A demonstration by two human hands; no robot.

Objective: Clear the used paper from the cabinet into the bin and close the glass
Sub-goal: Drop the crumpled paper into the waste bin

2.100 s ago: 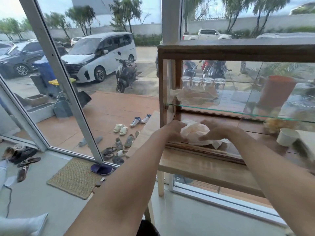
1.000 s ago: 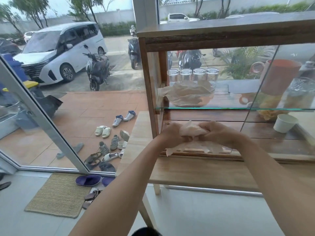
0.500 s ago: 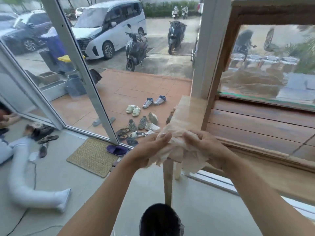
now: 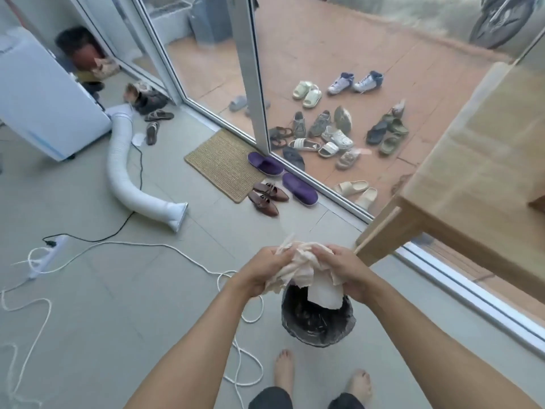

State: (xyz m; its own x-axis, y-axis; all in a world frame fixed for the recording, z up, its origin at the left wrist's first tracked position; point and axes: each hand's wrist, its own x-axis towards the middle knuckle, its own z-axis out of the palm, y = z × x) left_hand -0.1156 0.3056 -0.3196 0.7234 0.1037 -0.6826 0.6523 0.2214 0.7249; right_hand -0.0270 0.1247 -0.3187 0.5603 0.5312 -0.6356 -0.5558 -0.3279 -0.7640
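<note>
Both hands hold one crumpled wad of used paper [image 4: 303, 268], cream and white, directly above a small round bin [image 4: 318, 323] with a black liner on the floor. My left hand [image 4: 264, 270] grips the wad's left side and my right hand [image 4: 342, 268] grips its right side. A loose flap of the paper hangs down over the bin's far rim. The cabinet and its glass are out of view; only a corner of the wooden table [image 4: 477, 178] shows at the right.
White rope [image 4: 147, 246] and a black cable trail over the floor left of the bin. A white air unit [image 4: 44, 95] with a duct hose [image 4: 126, 175] stands at the left. A doormat [image 4: 224, 163] and several shoes lie by the glass wall. My bare feet [image 4: 284, 370] stand just below the bin.
I lifted the paper out of the cabinet with both hands, turned left and down, and brought the wad over the bin. The cabinet has left the view.
</note>
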